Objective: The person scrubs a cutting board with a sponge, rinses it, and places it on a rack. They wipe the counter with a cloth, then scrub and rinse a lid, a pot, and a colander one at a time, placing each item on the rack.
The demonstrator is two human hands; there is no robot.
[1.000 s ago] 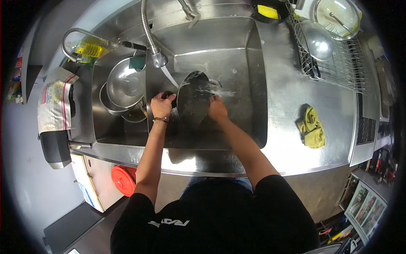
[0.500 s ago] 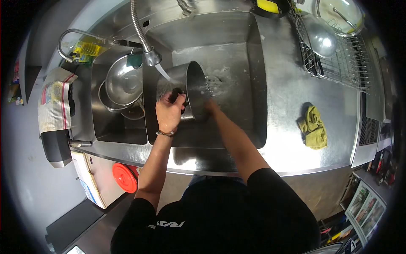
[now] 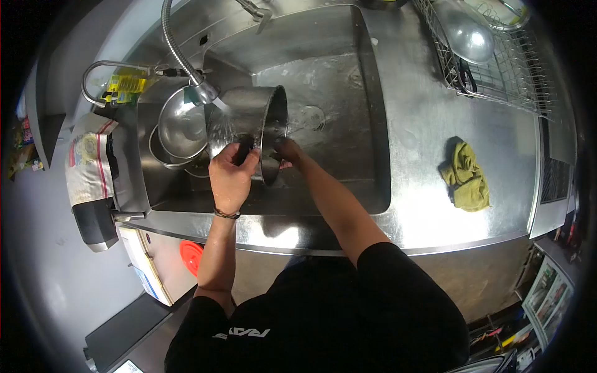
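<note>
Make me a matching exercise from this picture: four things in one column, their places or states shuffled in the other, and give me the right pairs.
Things
1. Pot
2. Cloth
3. Tap nozzle
4. Wire rack

Places and states
A. Letting out a stream of water
B. Bearing a shiny metal dome
C. Gripped by the left hand, its mouth turned toward the right of the picture
D. Crumpled on the counter, right of the sink

Right pairs
1-C
2-D
3-A
4-B
</note>
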